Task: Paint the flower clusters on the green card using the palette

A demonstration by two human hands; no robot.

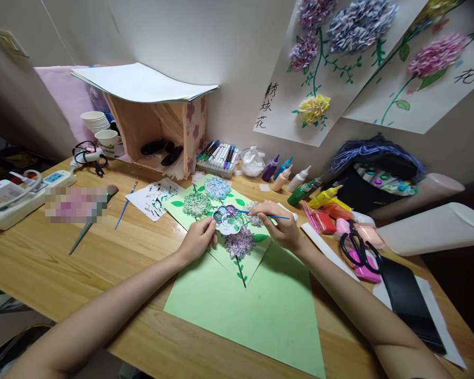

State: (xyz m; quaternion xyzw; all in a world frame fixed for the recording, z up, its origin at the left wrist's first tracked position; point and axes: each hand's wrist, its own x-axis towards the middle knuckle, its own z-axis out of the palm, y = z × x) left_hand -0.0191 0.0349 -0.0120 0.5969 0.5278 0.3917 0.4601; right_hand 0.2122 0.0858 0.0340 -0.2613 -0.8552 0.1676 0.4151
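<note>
My left hand pinches the near-left edge of a small flower-shaped paint palette, which has purple, green and bluish paint in its wells. In my right hand is a thin blue paintbrush, its tip at the palette's purple well. Beneath the palette lies a light green sheet bearing raised paper flowers. A purple flower sits just below the palette, a green flower and a blue flower beyond it. Painted green leaves and a dark stem surround them. The palette hides part of the sheet.
Paint bottles and a marker box stand along the wall. To the right lie black scissors, clay packs and a black phone-like slab. A blue brush, a paint-smeared paper and a power strip are left.
</note>
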